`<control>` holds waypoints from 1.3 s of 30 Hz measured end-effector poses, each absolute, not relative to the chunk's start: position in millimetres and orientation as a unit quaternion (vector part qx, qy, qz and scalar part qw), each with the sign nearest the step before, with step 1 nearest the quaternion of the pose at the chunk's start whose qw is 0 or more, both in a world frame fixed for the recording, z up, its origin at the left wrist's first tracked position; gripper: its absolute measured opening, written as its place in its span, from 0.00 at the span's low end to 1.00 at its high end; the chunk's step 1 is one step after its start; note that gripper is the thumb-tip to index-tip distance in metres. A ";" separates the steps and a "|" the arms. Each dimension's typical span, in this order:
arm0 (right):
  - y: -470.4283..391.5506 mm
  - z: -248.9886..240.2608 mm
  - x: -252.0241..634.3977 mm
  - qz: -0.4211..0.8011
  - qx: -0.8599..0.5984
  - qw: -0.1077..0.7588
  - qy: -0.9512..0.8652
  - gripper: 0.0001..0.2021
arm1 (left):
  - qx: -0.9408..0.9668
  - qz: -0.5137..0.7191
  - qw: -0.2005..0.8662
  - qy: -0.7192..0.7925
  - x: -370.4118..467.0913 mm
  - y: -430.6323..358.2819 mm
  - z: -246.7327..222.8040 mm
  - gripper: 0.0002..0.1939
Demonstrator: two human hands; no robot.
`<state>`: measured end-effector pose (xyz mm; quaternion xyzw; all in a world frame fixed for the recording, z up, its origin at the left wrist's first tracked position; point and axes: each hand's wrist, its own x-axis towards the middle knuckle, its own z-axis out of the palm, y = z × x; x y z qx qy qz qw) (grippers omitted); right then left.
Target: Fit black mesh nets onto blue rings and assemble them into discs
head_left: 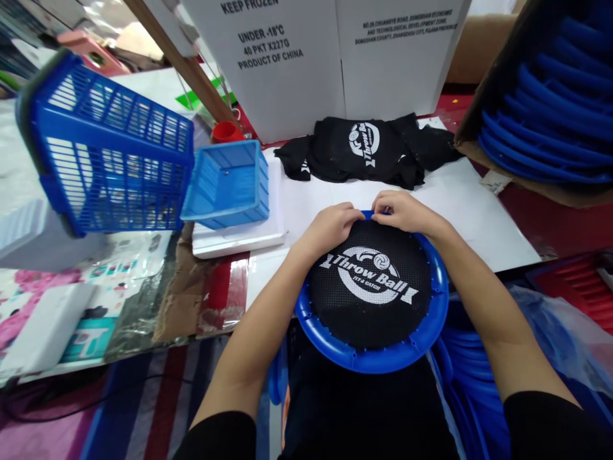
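A round blue ring (pixel 376 360) with black mesh fabric (pixel 368 322) stretched across it rests at the table's front edge, over my lap. White "Throw Ball" lettering is on the mesh. My left hand (pixel 332 227) pinches the far rim, just left of its top. Beside it, my right hand (pixel 402 211) has its fingers closed on the same rim and the fabric edge. The fingertips of both hands are almost touching. Beyond them lies a pile of black printed fabric pieces (pixel 335 150) on the white tabletop.
To the left are a shallow blue tray (pixel 225 182) on a white foam slab and a tilted blue basket (pixel 115 147). White cartons (pixel 297 83) stand behind. A box of stacked blue rings (pixel 550 134) is at the right, with more blue rings (pixel 472 377) below.
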<state>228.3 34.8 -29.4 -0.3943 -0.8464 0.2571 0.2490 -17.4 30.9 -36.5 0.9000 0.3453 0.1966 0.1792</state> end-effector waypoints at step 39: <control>43.3 -40.5 244.4 0.138 -0.501 0.303 -0.799 0.08 | 0.885 0.230 0.061 0.399 -42.1 28.2 -8.9 0.18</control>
